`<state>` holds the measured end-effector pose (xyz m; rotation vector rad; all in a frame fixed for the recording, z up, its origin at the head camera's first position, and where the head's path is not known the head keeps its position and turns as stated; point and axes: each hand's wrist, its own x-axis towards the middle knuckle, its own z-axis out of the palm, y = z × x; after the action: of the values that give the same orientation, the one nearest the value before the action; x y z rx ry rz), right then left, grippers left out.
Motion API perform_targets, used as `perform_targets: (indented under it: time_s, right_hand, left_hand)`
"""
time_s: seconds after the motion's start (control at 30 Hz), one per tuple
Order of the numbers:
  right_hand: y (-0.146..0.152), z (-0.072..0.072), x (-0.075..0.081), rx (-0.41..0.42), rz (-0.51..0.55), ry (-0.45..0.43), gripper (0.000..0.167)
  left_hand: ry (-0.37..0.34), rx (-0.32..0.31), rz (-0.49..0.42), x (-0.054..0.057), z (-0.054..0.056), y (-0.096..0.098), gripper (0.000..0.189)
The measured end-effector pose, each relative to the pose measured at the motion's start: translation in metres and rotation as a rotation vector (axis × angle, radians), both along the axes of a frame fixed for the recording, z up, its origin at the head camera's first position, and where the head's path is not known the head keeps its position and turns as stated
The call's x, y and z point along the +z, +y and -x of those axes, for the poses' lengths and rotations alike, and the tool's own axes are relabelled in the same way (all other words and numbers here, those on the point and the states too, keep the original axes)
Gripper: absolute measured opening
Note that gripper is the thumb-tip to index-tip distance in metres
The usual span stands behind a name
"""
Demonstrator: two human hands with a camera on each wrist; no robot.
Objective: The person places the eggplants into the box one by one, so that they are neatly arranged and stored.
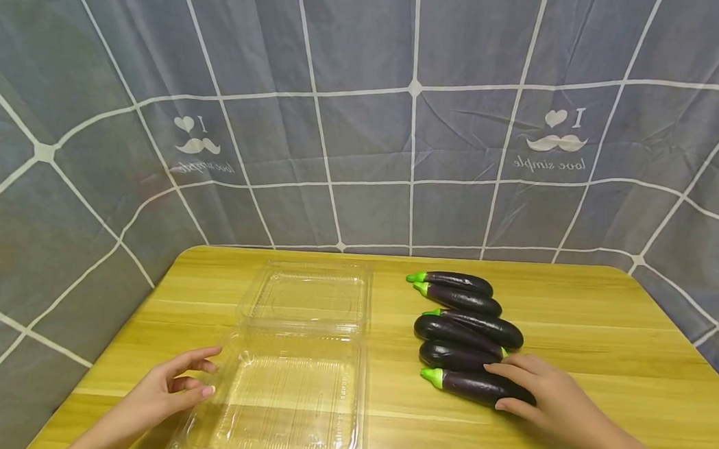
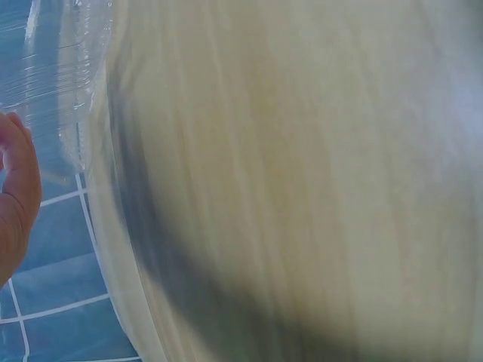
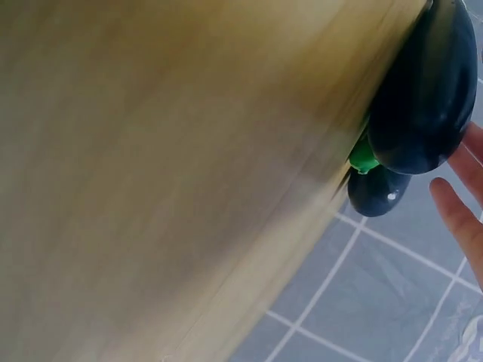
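Several dark purple eggplants with green stems lie in a rough column on the table, right of centre in the head view. My right hand (image 1: 549,394) is over the right end of the nearest eggplant (image 1: 473,386), its thumb on the near side and its fingers on the far side. In the right wrist view, one straight finger (image 3: 456,219) stands apart from the dark eggplant (image 3: 426,90). A clear plastic clamshell container (image 1: 358,389) lies unfolded on the left. Beside its left edge hovers my left hand (image 1: 160,391), fingers loosely bent and holding nothing.
The container's lid half (image 1: 307,269) lies flat behind its near half. All of it rests on a light wooden table (image 1: 384,432) with rounded far corners. A grey curtain (image 1: 370,149) with white lines hangs behind the table and along both sides.
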<state>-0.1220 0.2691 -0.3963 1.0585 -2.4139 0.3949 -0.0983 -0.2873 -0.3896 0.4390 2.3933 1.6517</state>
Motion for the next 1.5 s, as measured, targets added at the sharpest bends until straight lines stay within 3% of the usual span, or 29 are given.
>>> perform_targets:
  time_s: [0.3,0.57,0.8,1.2,1.5]
  right_hand:
    - [0.000,0.003,-0.002,0.012,-0.030,-0.042,0.047]
    - [0.005,0.002,-0.005,0.022,-0.031,-0.045,0.047]
    - [0.010,0.000,-0.003,0.003,-0.034,-0.054,0.051]
    - [0.018,-0.004,0.000,-0.032,-0.063,-0.188,0.050]
    - [0.017,-0.002,-0.002,0.025,-0.014,-0.173,0.051]
  left_hand:
    - [-0.015,-0.021,-0.080,-0.005,0.002,-0.004,0.055]
    - [-0.025,-0.006,-0.071,-0.005,0.001,-0.003,0.055]
    - [-0.081,0.024,-0.048,0.001,0.000,0.000,0.050]
    - [-0.080,0.029,-0.040,0.001,0.001,-0.002,0.050]
    - [-0.095,0.046,-0.036,0.003,-0.001,0.000,0.047]
